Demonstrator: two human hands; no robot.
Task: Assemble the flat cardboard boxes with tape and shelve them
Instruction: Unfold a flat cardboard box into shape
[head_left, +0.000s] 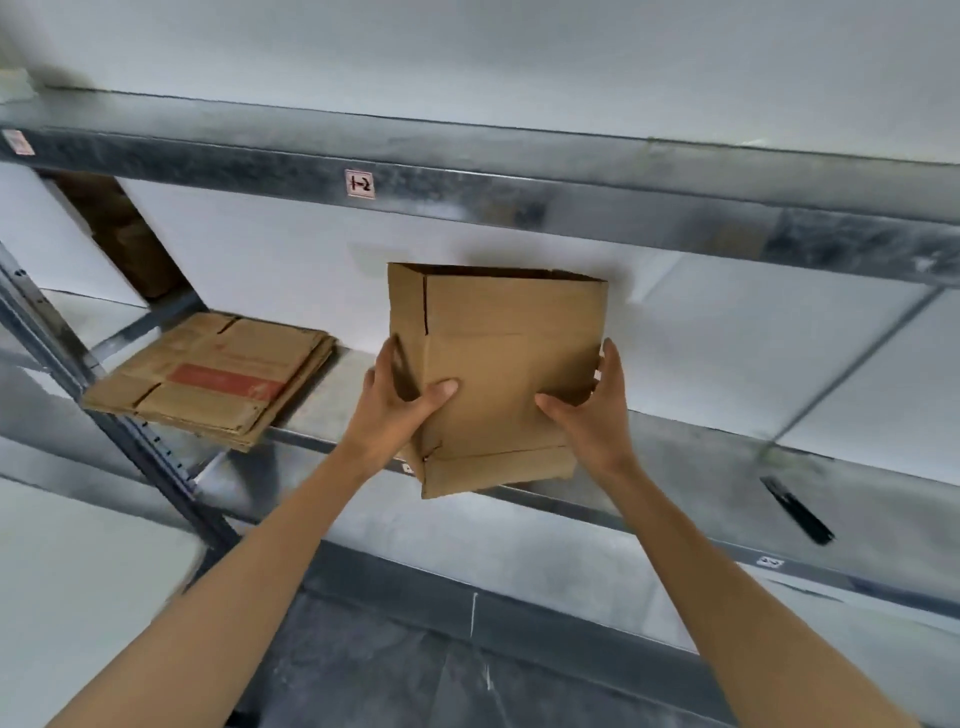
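A brown cardboard box (498, 353), opened into a sleeve with its flaps loose, is held up in front of the metal shelf (322, 384). My left hand (400, 410) grips its left side, thumb on the front face. My right hand (597, 410) grips the right side, thumb on the front, fingers behind the edge. A stack of flat cardboard boxes (213, 379), the top one with a red printed band, lies on the shelf to the left. No tape shows on the box from here.
An upper shelf beam (467, 171) with a label "1-2" runs above the box. A black elongated object (797, 512) lies on the shelf at the right. A dark upright post (156, 447) stands at the left. Grey floor lies below.
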